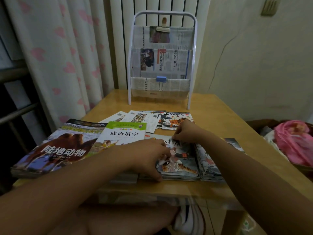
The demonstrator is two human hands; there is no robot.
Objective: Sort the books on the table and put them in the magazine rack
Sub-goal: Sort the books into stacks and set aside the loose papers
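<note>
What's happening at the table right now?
A person is sorting books on the table. Both hands are on a stack of thin tiger books near the front edge: the left hand grips its near left side, the right hand pinches the far top edge. A camel book and a green book lie to the left, with more booklets behind. The rack at the far edge holds only newspaper lining and clips, no books yet.

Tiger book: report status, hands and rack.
Both hands on the tiger book, left hand at its near edge, right hand pinching the far edge. Magazine rack holds newspapers only.
</note>
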